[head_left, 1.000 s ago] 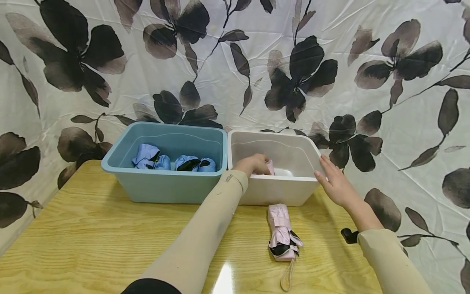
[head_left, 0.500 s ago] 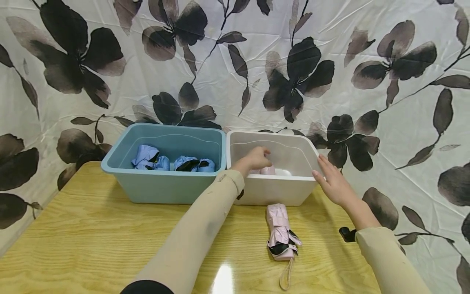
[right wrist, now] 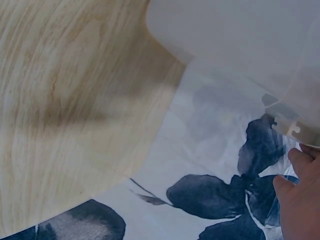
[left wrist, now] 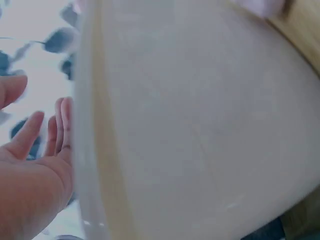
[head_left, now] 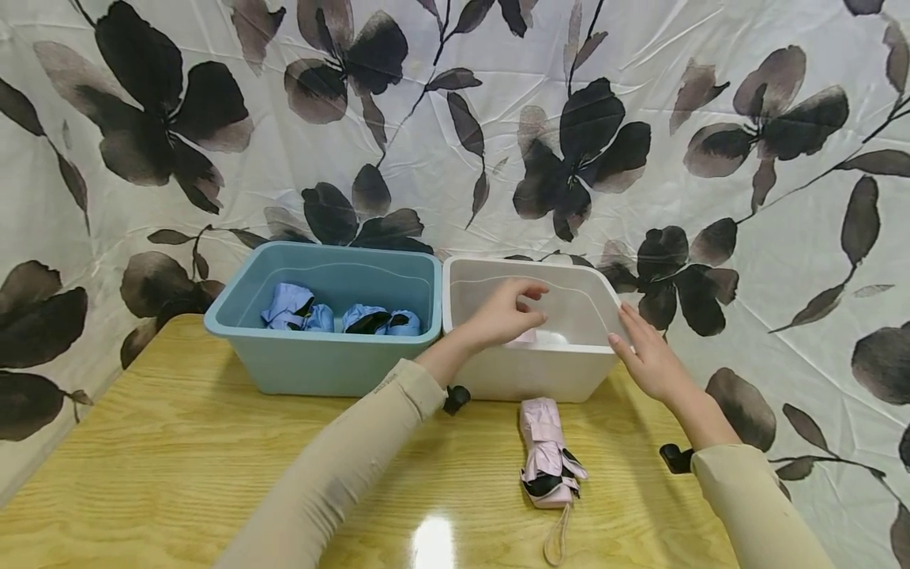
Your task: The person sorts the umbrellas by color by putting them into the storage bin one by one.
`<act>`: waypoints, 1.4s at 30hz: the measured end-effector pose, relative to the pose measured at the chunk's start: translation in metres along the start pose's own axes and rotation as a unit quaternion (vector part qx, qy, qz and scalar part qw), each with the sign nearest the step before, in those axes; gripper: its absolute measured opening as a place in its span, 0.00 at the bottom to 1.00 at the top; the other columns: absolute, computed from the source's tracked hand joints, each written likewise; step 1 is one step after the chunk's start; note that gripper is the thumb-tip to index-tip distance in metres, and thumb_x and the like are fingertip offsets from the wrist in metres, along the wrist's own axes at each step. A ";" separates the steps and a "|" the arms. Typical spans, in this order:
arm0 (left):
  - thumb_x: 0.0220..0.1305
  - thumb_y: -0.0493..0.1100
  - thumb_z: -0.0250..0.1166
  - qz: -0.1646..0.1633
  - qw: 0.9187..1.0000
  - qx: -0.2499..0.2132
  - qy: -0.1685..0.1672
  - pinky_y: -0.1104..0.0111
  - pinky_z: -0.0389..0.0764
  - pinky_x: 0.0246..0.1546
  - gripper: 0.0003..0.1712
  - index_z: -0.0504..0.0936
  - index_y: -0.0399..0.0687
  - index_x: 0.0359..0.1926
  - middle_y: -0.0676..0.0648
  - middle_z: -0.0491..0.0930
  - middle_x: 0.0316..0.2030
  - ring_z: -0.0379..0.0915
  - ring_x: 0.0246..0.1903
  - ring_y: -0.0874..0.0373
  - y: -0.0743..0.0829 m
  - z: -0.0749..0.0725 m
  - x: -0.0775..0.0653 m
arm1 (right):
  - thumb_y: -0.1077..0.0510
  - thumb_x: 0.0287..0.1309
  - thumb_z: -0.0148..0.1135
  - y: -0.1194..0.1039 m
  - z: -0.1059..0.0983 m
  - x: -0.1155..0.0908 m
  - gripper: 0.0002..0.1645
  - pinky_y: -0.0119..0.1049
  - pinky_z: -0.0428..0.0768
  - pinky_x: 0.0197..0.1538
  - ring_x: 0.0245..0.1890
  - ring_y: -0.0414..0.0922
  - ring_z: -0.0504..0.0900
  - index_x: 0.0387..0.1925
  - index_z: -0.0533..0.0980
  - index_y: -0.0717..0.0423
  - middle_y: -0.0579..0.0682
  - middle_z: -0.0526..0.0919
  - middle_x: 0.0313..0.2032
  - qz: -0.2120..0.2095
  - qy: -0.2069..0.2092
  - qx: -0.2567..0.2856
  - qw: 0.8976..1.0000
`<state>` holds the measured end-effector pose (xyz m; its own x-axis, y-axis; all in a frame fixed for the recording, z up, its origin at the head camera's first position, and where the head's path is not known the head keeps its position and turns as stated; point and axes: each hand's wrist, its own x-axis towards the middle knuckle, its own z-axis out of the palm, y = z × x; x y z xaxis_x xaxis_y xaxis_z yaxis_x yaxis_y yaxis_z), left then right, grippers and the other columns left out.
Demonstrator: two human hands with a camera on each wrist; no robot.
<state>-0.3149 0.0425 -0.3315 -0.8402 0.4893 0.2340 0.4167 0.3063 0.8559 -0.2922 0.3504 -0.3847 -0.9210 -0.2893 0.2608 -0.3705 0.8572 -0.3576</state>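
Note:
My left hand (head_left: 506, 312) is above the white bin (head_left: 533, 371), fingers loosely bent and holding nothing. Below it, a bit of something pink (head_left: 528, 337) shows inside the bin; most of it is hidden by the front wall and my hand. In the left wrist view, the bin's wall (left wrist: 200, 125) fills the middle, with the left hand (left wrist: 37, 175) beyond its rim. My right hand (head_left: 650, 359) rests its extended fingers on the bin's right rim. On the table before the bin lies a folded pink umbrella (head_left: 546, 442) with a wrist strap.
A blue bin (head_left: 320, 363) stands against the white bin's left side, with folded blue umbrellas (head_left: 287, 307) inside. Both stand on a wooden table (head_left: 178, 458) before a floral cloth (head_left: 455, 118). A small black device (head_left: 456, 399) is at the left wrist.
My left hand has let go of the pink thing inside the white bin and risen toward the bin's top. The right hand stays on the rim.

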 end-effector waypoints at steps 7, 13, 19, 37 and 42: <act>0.67 0.40 0.71 0.043 0.996 -0.055 0.057 0.70 0.81 0.49 0.30 0.77 0.42 0.68 0.39 0.72 0.61 0.80 0.52 0.48 0.005 0.017 -0.043 | 0.44 0.82 0.42 -0.001 0.001 -0.002 0.41 0.70 0.47 0.75 0.78 0.69 0.49 0.79 0.52 0.71 0.68 0.49 0.80 -0.005 0.008 0.002 1.000; 0.64 0.36 0.74 0.095 0.988 -0.094 0.075 0.66 0.84 0.47 0.32 0.76 0.40 0.68 0.39 0.69 0.61 0.78 0.52 0.43 -0.001 0.045 -0.071 | 0.44 0.82 0.43 -0.001 -0.001 -0.003 0.41 0.69 0.47 0.75 0.78 0.70 0.49 0.79 0.52 0.70 0.68 0.49 0.80 -0.003 0.010 0.004 1.000; 0.65 0.38 0.74 0.115 0.989 -0.061 0.064 0.61 0.84 0.50 0.34 0.74 0.41 0.70 0.42 0.67 0.65 0.76 0.53 0.47 -0.016 0.070 -0.093 | 0.44 0.82 0.42 -0.001 -0.002 -0.003 0.41 0.69 0.46 0.75 0.79 0.69 0.48 0.79 0.51 0.70 0.68 0.49 0.80 0.001 0.005 0.006 1.000; 0.66 0.59 0.69 -0.037 0.987 0.145 -0.058 0.39 0.67 0.68 0.51 0.58 0.47 0.81 0.37 0.52 0.78 0.53 0.74 0.38 -0.064 0.113 -0.097 | 0.44 0.82 0.43 0.001 0.001 0.000 0.41 0.70 0.47 0.75 0.78 0.70 0.48 0.79 0.52 0.70 0.68 0.49 0.80 -0.006 0.011 0.006 1.000; 0.63 0.61 0.71 -0.074 0.986 0.128 -0.078 0.39 0.65 0.69 0.55 0.57 0.44 0.81 0.34 0.54 0.76 0.57 0.71 0.34 -0.069 0.119 -0.089 | 0.44 0.82 0.43 0.000 0.001 -0.002 0.41 0.70 0.48 0.75 0.78 0.69 0.49 0.79 0.52 0.69 0.67 0.49 0.80 -0.005 0.011 0.005 1.000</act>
<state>-0.2277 0.0745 -0.4663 -0.8432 0.5370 0.0249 0.3840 0.5693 0.7269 -0.2910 0.3506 -0.3864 -0.9145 -0.2876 0.2846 -0.3806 0.8501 -0.3639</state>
